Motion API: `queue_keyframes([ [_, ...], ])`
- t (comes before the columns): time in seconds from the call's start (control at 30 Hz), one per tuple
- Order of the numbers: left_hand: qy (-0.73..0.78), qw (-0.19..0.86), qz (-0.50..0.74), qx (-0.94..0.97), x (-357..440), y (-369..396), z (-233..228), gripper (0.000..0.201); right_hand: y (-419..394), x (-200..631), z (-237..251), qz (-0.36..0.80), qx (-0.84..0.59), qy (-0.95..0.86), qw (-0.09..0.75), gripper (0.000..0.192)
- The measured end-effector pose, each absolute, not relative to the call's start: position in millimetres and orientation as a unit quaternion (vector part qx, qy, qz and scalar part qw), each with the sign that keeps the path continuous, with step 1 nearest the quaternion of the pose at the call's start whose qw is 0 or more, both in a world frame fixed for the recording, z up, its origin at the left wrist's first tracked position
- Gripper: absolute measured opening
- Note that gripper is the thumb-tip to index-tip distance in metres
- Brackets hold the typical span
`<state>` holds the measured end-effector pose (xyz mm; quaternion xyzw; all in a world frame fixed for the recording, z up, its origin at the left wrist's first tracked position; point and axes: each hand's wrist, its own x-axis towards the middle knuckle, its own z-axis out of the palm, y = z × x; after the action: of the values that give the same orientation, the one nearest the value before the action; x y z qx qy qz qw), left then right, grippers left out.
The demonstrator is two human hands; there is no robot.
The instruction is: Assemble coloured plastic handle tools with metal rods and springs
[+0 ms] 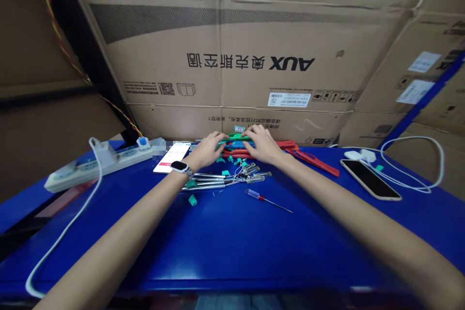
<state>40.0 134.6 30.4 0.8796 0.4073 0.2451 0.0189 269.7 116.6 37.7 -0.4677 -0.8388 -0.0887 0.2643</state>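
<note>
At the back of the blue table, my left hand and my right hand are at either end of a long green piece, fingers curled onto it; its exact kind is unclear. Under it lie blue pieces and red pieces in a stack, partly hidden by my hands. More red long pieces stick out to the right. In front lie several thin metal rods, clear-handled parts with white wires and small green bits. A screwdriver with a clear and red handle rests nearer me.
A lit phone lies beside my left wrist, near a white power strip with a white cable. At right are a dark-screened phone, a white charger and looped cable. A cardboard wall stands behind the table.
</note>
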Motion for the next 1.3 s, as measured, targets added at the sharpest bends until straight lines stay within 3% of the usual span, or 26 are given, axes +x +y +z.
queue_keyframes([
  [0.17, 0.341, 0.019, 0.285, 0.896, 50.7, 89.8, 33.0, 0.024, 66.2, 284.6, 15.8, -0.046, -0.470, -0.837, 0.277, 0.024],
  [0.4, 0.298, -0.025, 0.202, 0.933, 115.6, 85.6, 29.7, 0.018, 39.5, 336.1, 8.8, -0.049, -0.576, -0.777, 0.248, 0.029],
  [0.53, 0.343, -0.110, 0.139, 0.922, 162.6, 107.3, 36.3, 0.019, 54.2, 360.9, 17.4, -0.066, -0.626, -0.747, 0.213, 0.031],
  [0.9, 0.386, -0.131, 0.063, 0.911, 224.2, 175.8, 37.0, 0.024, 132.0, 390.9, 13.0, -0.042, -0.638, -0.754, 0.149, 0.047],
  [1.3, 0.379, -0.165, 0.069, 0.908, 213.9, 173.8, 46.6, 0.021, 147.2, 391.1, 9.0, -0.019, -0.603, -0.767, 0.220, 0.032],
])
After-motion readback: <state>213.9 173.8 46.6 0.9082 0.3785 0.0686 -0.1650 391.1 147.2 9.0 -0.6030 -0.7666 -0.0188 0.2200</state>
